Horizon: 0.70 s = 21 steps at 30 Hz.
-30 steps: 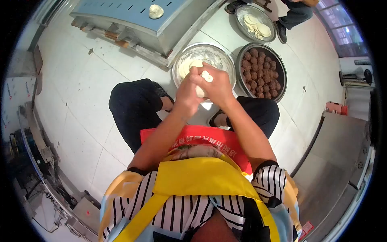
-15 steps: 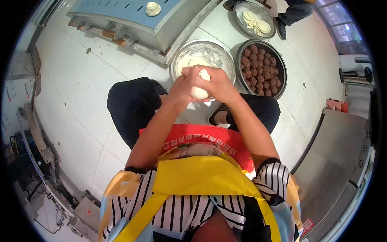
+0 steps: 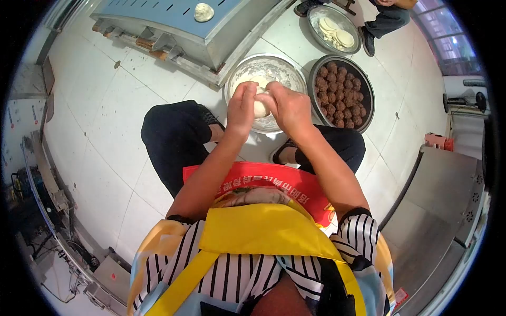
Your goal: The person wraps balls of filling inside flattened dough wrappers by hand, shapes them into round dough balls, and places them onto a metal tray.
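Note:
A pale, rounded dough ball (image 3: pixel 260 109) is held between my hands, above a floury metal bowl (image 3: pixel 298 73). My left hand (image 3: pixel 242 109) grips its left side with the fingers bent toward the top. From the right, my right hand (image 3: pixel 288 107) closes on the ball, its thumb and fingers pinching near the top. Flat pale dough (image 3: pixel 262 80) lies in the bowl just beyond my fingertips. Right of the bowl stands a dark round pan of brown balls (image 3: pixel 340 95).
A blue-topped metal unit (image 3: pixel 158 21) with a dough piece (image 3: pixel 203 12) on it stands at the upper left. Another bowl holds dough discs (image 3: pixel 343 38) near a person's leg and shoe (image 3: pixel 367 41). A metal cabinet (image 3: pixel 421 205) is on the right.
My hands have gone from being clasped together round the dough to apart at its two sides. The white tuft that stuck out above my fingers no longer shows.

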### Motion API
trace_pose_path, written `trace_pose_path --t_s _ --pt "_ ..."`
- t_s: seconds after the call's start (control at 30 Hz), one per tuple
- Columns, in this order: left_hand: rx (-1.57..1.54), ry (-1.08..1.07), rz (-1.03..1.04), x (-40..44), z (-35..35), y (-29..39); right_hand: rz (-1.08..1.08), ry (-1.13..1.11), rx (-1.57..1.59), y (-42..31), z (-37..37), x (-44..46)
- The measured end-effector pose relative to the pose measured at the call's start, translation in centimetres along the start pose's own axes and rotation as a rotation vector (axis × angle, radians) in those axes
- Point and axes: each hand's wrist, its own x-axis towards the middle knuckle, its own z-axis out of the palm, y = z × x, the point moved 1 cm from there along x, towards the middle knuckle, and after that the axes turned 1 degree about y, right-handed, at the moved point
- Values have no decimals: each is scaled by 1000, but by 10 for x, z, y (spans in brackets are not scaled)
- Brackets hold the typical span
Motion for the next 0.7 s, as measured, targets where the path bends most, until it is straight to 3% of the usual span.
trace_pose_path --t_s 0.1,0.2,0.23,0.37,0.47,0.5,0.6,0.63,0.7 --pt "-575 43 -428 -3 2 18 -178 12 63 7 -5 4" --pt "-685 -489 -808 -9 -11 33 -302 -70 86 4 -17 8" --pt "-684 -488 -679 -8 -10 31 -331 -105 81 3 -21 10" --pt "-751 -420 -145 -15 1 27 -71 -16 147 11 -35 17" --pt "-1016 -332 -131 -15 1 40 -184 -37 205 3 -47 23" --pt "-849 -332 -159 -16 -2 43 -257 -50 167 -2 -53 25" --pt "-1303 -1103 -558 1 -18 16 -347 -179 145 -8 -56 30" --pt "-1344 -1190 -531 5 -14 10 -346 -106 164 -6 -54 30" --pt "-989 -719 -138 3 -9 18 -90 -33 225 -1 -50 30"
